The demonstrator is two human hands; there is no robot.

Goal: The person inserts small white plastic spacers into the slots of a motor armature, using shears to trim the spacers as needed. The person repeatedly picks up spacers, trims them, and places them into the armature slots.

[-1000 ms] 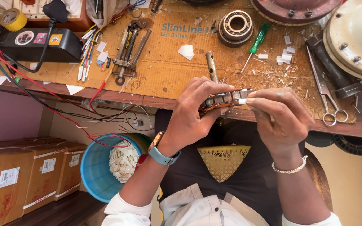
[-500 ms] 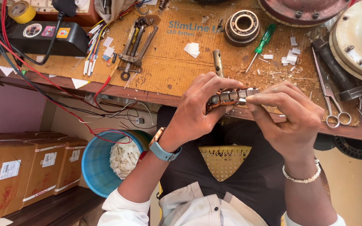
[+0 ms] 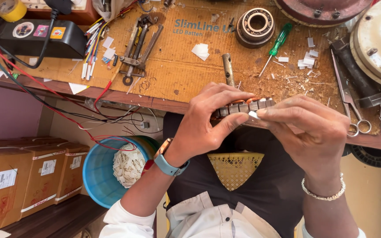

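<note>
Between our fingers, as before, our left hand (image 3: 203, 128) grips the slotted metal core (image 3: 243, 107); our right hand (image 3: 309, 132) still pinches a white slip (image 3: 253, 115).

brown cartons (image 3: 27, 176), white labels (image 3: 5, 178), lower left | black box (image 3: 36, 37), round stickers, upper left
</note>
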